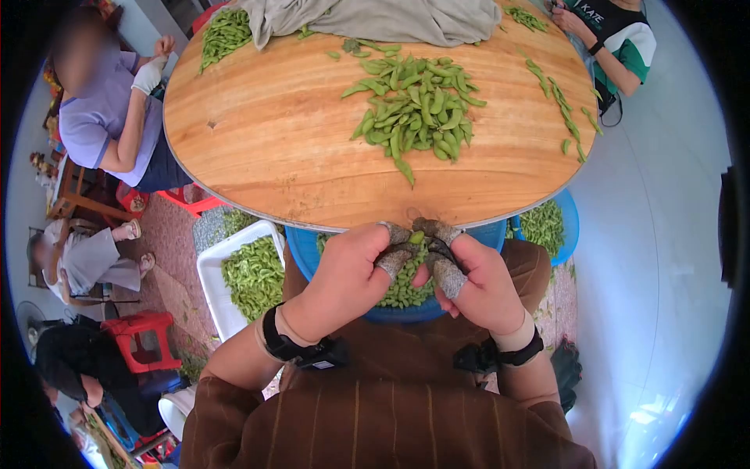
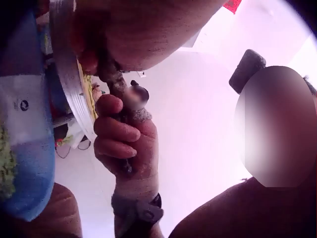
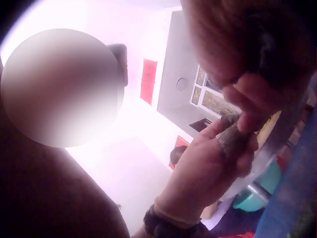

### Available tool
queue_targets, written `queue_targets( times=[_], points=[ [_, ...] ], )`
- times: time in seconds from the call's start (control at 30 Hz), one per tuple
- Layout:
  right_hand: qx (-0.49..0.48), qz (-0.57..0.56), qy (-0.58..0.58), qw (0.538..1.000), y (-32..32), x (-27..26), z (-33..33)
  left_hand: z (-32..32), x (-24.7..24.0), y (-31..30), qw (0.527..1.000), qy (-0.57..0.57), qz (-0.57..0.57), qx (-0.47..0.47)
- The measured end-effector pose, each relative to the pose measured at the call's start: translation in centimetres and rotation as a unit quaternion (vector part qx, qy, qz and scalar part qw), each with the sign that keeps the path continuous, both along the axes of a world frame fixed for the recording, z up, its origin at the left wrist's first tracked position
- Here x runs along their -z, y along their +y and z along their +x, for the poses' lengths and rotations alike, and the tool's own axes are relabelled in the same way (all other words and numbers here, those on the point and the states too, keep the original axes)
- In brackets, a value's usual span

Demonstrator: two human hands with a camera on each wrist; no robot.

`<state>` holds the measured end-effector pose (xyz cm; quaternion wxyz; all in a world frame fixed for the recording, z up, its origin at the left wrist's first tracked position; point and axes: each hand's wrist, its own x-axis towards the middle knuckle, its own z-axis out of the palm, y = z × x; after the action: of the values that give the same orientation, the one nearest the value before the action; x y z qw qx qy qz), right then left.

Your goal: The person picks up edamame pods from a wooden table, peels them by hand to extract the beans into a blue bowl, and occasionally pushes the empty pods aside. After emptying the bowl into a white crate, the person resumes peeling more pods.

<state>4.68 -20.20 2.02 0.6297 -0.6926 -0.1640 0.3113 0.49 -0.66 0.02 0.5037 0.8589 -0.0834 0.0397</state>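
Note:
My left hand and right hand meet at the near edge of the round table, over a blue basin. Between their fingertips they pinch a green soybean pod, mostly covered by the fingers. Grey, dirt-stained wraps cover thumb and finger tips on both hands. Shelled green soybeans lie in the basin below. In the left wrist view the right hand has its fingers curled; the right wrist view shows the left hand with wrapped tips, the pod itself hidden.
A pile of soybean pods lies on the wooden table, near a grey cloth. White tray and another blue basin hold more green produce. Other people sit left and right. Red stools stand at left.

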Motion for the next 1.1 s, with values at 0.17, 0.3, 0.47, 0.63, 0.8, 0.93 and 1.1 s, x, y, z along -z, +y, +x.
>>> queue_targets(
  times=[0.17,0.3,0.47,0.63,0.8,0.93,1.1],
  points=[
    [-0.021,0.082,0.103,0.991,-0.1,0.7,0.6,-0.1,-0.5,0.1,0.979,0.144,-0.146,0.016],
    [0.001,0.150,0.194,0.969,0.2,1.6,-0.4,-0.2,0.0,0.7,0.729,0.363,-0.577,0.057],
    [-0.017,-0.095,-0.421,0.902,-0.7,4.0,0.2,-0.1,1.9,0.6,0.647,0.394,-0.650,0.058],
    [0.012,0.000,-0.236,0.972,-0.3,3.5,0.8,0.1,1.9,0.7,0.683,0.411,-0.600,0.072],
    [0.016,-0.039,-0.248,0.968,0.6,3.6,0.8,0.0,2.2,0.9,0.746,0.407,-0.524,0.045],
    [-0.003,-0.144,-0.392,0.908,1.2,2.8,0.6,-0.2,1.9,1.4,0.844,0.357,-0.399,0.034],
    [-0.034,-0.182,-0.420,0.888,1.1,1.3,0.9,-1.5,0.9,3.7,0.855,0.373,-0.360,0.028]
  ],
)
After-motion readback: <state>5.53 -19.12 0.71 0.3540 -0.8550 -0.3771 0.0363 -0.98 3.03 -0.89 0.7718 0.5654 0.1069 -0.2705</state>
